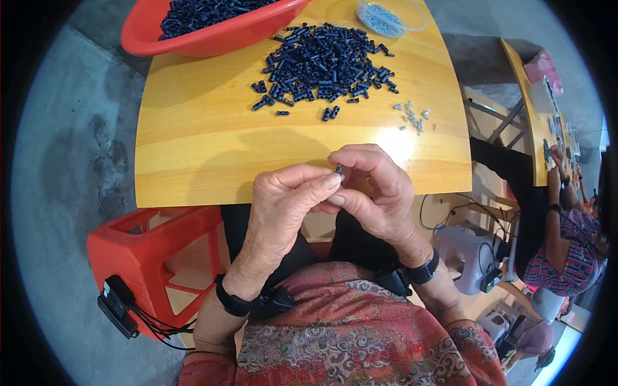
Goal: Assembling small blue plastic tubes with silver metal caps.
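Just beyond the table's near edge, a small black plastic piece [338, 169] shows between my fingertips. My left hand [280, 202] pinches it between thumb and forefinger. The curled fingers of my right hand [378, 192] close in from the other side, with the forefinger against the piece; its thumb sits lower, by my left fingers. Whether the right fingers also hold some tiny part is hidden. Farther out lies a heap of black plastic tube-like pieces [325, 64], with a few strays at its near side. Right of them are scattered small, shiny, clear or silvery parts [413, 118].
A red basin [219, 35] of more black pieces overhangs the table's [193, 148] far left. A clear round tub [412, 16] of small silvery parts stands far right. Red stool [138, 248] at left; white stool [465, 254] with cables at right. Other people [559, 254] sit farther right.
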Available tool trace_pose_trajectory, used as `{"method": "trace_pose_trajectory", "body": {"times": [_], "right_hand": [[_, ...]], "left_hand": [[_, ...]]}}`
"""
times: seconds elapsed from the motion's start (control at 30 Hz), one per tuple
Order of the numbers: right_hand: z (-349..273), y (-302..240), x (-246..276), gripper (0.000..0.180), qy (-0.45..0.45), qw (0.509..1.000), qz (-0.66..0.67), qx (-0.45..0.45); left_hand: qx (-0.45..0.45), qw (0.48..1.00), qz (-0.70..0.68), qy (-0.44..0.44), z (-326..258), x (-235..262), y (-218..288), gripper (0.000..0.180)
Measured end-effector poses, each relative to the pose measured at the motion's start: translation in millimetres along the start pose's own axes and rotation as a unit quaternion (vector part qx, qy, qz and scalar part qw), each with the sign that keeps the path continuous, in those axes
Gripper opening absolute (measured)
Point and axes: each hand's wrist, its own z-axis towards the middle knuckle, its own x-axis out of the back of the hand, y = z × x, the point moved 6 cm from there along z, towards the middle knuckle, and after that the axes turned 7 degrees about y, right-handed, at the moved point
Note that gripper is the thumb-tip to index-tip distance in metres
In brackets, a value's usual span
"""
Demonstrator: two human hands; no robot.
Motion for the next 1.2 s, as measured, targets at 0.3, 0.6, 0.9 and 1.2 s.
{"method": "trace_pose_trajectory", "body": {"times": [0.3, 0.6, 0.9, 1.2], "right_hand": [[-0.4, -13.5, -1.0, 0.037, -0.008, 0.975, -0.181, 0.129], [-2.3, -5.5, -0.2, 0.037, 0.004, 0.976, -0.19, 0.109], [-1.6, -6.0, 0.0, 0.039, 0.003, 0.976, -0.192, 0.106], [-3.2, -8.8, -5.4, 0.035, -0.03, 0.966, -0.203, 0.16]], "left_hand": [[0.021, 0.999, -0.005, -0.035, 1.9, 2.3, -9.1, 0.022], [0.018, 0.999, 0.039, -0.019, 0.7, 0.2, -7.6, 0.028], [-0.005, 0.996, 0.083, -0.015, 1.9, -6.0, -3.9, 0.023], [-0.008, 0.996, 0.083, -0.021, 0.4, -2.4, -10.1, 0.019]]}}
